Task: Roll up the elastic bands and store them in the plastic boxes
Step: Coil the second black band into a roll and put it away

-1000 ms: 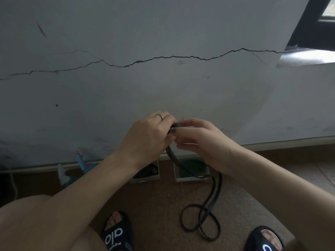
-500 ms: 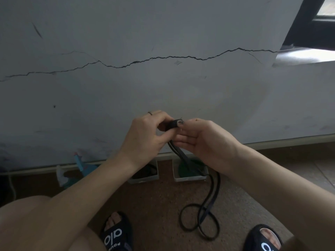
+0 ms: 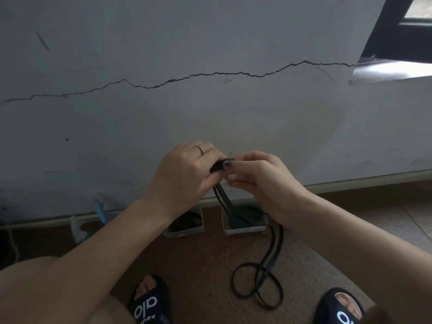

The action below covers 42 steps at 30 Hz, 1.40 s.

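My left hand (image 3: 184, 176) and my right hand (image 3: 261, 181) meet in front of the wall, both pinching the small rolled end of a black elastic band (image 3: 272, 251). From the roll the band hangs down in two strands and ends in loose loops on the floor between my feet. Behind the hands two small clear plastic boxes stand against the skirting: the left box (image 3: 187, 226) holds something dark, the right box (image 3: 245, 226) holds a green rolled band.
A grey cracked wall (image 3: 210, 101) fills the upper view. My feet in black slides (image 3: 149, 302) rest on the brown floor. A blue and clear object (image 3: 98, 220) lies at the wall to the left.
The rolled end between my fingers has turned a little and both hands have risen slightly. The loose loops on the floor have barely shifted.
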{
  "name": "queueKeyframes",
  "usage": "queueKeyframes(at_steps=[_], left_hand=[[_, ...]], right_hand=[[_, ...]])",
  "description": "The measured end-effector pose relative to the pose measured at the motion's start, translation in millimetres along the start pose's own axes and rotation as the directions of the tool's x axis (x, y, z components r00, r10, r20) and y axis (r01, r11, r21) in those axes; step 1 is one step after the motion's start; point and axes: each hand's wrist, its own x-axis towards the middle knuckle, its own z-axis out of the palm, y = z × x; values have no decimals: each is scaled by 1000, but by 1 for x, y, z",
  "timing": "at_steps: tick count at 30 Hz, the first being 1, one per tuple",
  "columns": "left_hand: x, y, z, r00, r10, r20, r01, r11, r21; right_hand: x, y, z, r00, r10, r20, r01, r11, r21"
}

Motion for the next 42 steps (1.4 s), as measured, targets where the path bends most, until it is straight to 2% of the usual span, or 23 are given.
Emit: queueKeyframes(at_steps=[4, 6, 7, 9, 11, 14, 16, 18, 20, 23, 25, 27, 30, 33, 37, 40, 42], left_hand=[[-1, 4, -4, 984, -176, -37, 161, 954, -251], [-1, 3, -5, 981, -191, -24, 177, 945, -277], [-1, 2, -6, 985, -173, 0, 168, 956, -239], [-2, 0, -5, 991, -127, 49, 133, 980, -150], [-1, -2, -5, 994, -91, 60, 97, 989, -108], [3, 0, -5, 998, -37, 53, 41, 996, -75], [3, 0, -4, 999, -23, 43, 26, 997, -75], [1, 0, -5, 997, -76, 27, 79, 986, -148], [1, 1, -6, 989, -147, 7, 144, 960, -241], [1, 4, -9, 982, -188, -7, 178, 940, -292], [1, 4, -10, 984, -180, 1, 173, 942, -287], [0, 2, -10, 986, -165, 23, 165, 955, -248], [0, 0, -8, 989, -129, 67, 139, 971, -197], [1, 0, -7, 988, -129, 85, 145, 964, -222], [2, 2, -12, 965, -243, 98, 262, 897, -355], [2, 2, -14, 936, -323, 141, 351, 831, -431], [2, 1, -16, 920, -360, 158, 390, 794, -466]], right_hand=[[-2, -5, -1, 978, 82, 192, -124, 968, 217], [-3, -8, -1, 959, 130, 252, -195, 947, 254], [-3, -8, -1, 958, 132, 255, -189, 958, 215], [-2, -6, 0, 978, 76, 192, -84, 996, 35], [-1, 0, 4, 997, -18, 69, 27, 991, -134], [-1, 9, 7, 994, -102, -49, 90, 976, -198], [-1, 9, 5, 997, -78, -28, 73, 987, -145], [-1, 5, 1, 999, -25, 46, 28, 998, -58], [-2, -1, -2, 988, 35, 151, -43, 998, 50], [-1, -7, -4, 954, 151, 260, -209, 954, 214], [-2, -9, -5, 939, 178, 294, -251, 940, 231], [-1, -9, -4, 948, 158, 277, -203, 969, 139], [1, -6, -2, 981, 91, 170, -84, 995, -44], [0, -3, 0, 996, 21, 84, -11, 994, -111], [-2, -10, -3, 988, -37, 148, 54, 992, -113], [-3, -17, -6, 970, -167, 178, 214, 933, -288], [-1, -20, -8, 958, -225, 180, 276, 898, -344]])
